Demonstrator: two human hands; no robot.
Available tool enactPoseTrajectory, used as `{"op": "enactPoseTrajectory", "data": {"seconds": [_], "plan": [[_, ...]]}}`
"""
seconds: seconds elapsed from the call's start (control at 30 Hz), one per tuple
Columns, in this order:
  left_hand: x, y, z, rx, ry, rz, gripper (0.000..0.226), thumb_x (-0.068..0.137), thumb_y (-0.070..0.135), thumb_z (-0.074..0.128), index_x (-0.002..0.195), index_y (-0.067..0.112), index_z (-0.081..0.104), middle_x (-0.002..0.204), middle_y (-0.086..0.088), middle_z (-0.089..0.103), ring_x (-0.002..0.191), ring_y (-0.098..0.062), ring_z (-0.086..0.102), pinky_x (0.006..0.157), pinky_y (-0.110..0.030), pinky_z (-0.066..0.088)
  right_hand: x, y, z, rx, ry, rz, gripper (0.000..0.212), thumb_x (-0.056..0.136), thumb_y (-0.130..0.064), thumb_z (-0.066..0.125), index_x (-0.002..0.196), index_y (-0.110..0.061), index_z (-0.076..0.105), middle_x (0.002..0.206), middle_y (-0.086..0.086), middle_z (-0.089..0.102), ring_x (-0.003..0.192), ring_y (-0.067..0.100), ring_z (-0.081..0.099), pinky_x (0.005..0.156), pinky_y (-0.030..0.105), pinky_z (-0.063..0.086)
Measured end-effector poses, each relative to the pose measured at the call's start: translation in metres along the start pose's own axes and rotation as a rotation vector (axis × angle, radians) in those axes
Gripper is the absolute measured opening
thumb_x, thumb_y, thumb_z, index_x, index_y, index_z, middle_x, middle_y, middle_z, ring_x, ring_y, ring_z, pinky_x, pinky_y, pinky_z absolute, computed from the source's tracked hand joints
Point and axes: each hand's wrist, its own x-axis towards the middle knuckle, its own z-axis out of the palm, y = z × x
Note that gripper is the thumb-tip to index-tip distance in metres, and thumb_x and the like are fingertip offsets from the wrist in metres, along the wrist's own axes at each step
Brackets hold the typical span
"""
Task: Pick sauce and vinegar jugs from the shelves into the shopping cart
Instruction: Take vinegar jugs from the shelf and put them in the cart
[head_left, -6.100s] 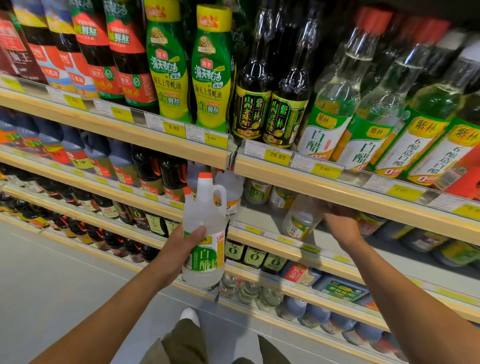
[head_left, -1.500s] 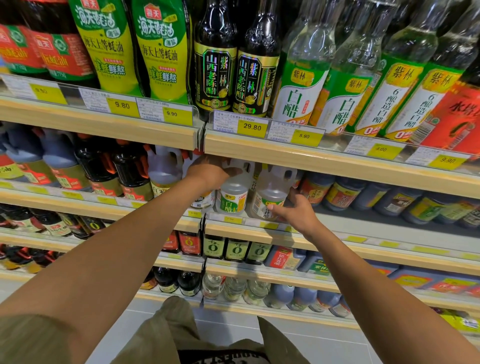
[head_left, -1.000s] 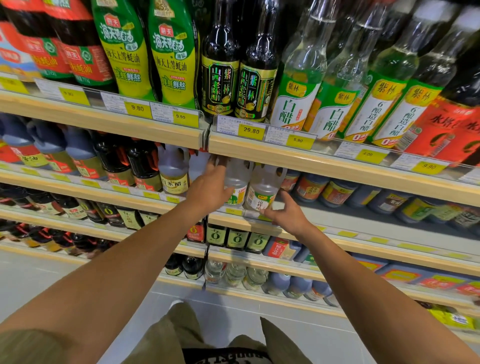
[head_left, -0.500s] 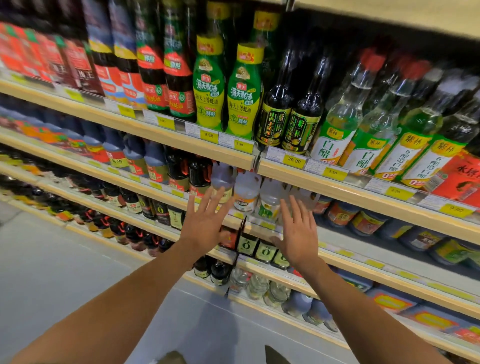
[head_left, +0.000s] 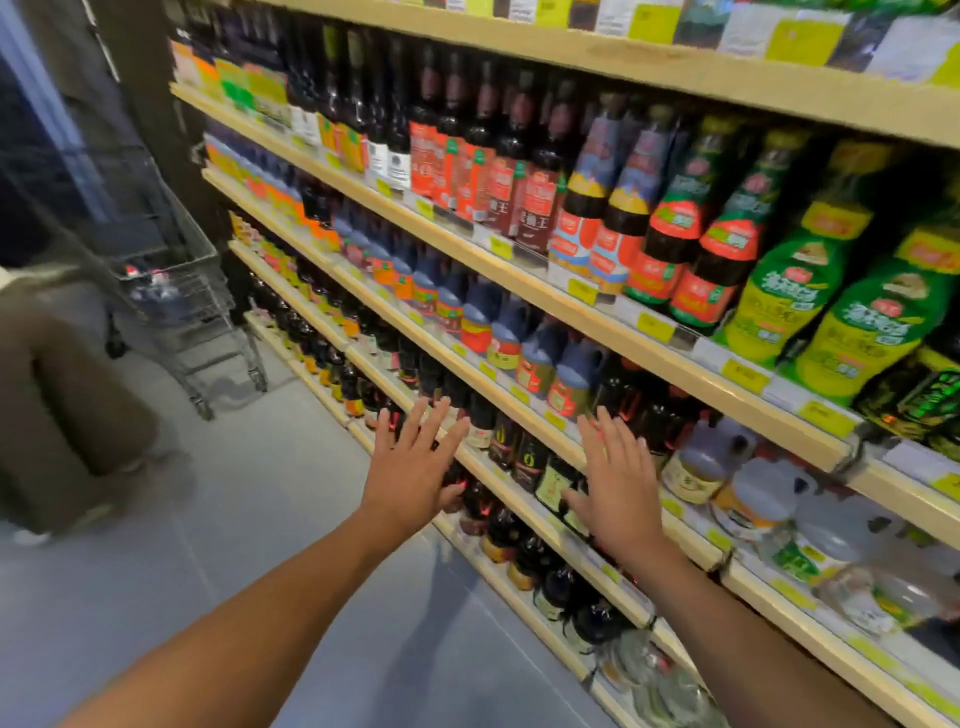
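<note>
Jugs (head_left: 540, 358) stand in row on middle shelf (head_left: 498, 382), just above my hands. Left hand (head_left: 415, 467), right hand (head_left: 618, 483): both spread flat, holding nothing. Cart (head_left: 171, 291) well off to left. I judge full jugs heavy, sloshing, smooth plastic. Best hold: fingers through moulded handle, other palm under base.

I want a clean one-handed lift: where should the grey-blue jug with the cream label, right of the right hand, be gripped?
Probably by the loop handle at the shoulder of the grey-blue jug, coming from the aisle side with the right hand. It stands upright at the shelf front, bottles close beside it, so its flanks look blocked.
</note>
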Motion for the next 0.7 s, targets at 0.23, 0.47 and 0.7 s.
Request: {"op": "enactPoseTrajectory", "data": {"seconds": [0.23, 0.47, 0.7], "plan": [[-0.042, -0.162, -0.001, 0.042, -0.078, -0.22, 0.094, 0.082, 0.068, 0.065, 0.159, 0.032, 0.025, 0.168, -0.006, 0.019, 0.155, -0.033, 0.017, 0.117, -0.068, 0.017, 0.074, -0.156, 0.014, 0.053, 0.011, -0.158, 0.103, 0.078, -0.051, 0.081, 0.159, -0.019, 0.026, 0.167, 0.012, 0.021, 0.154, 0.033, 0.02, 0.125, 0.05, 0.017], [-0.051, -0.276, 0.009, 0.023, -0.08, -0.421, 0.094, 0.075, 0.065, 0.073, 0.155, 0.029, 0.037, 0.165, -0.007, 0.027, 0.152, -0.035, 0.025, 0.116, -0.069, 0.015, 0.161, -0.275, 0.028, 0.102, 0.001, -0.33, 0.098, 0.082, -0.054, 0.075, 0.16, -0.02, 0.026, 0.167, 0.01, 0.019, 0.153, 0.032, 0.023, 0.124, 0.051, 0.021], [-0.002, -0.368, 0.031, -0.001, -0.044, -0.56, 0.094, 0.078, 0.067, 0.068, 0.156, 0.03, 0.03, 0.167, -0.006, 0.021, 0.153, -0.033, 0.021, 0.117, -0.068, 0.017, 0.28, -0.367, 0.064, 0.199, 0.008, -0.463, 0.094, 0.088, -0.058, 0.066, 0.161, -0.023, 0.018, 0.168, 0.008, 0.017, 0.154, 0.03, 0.019, 0.125, 0.052, 0.019]]}}
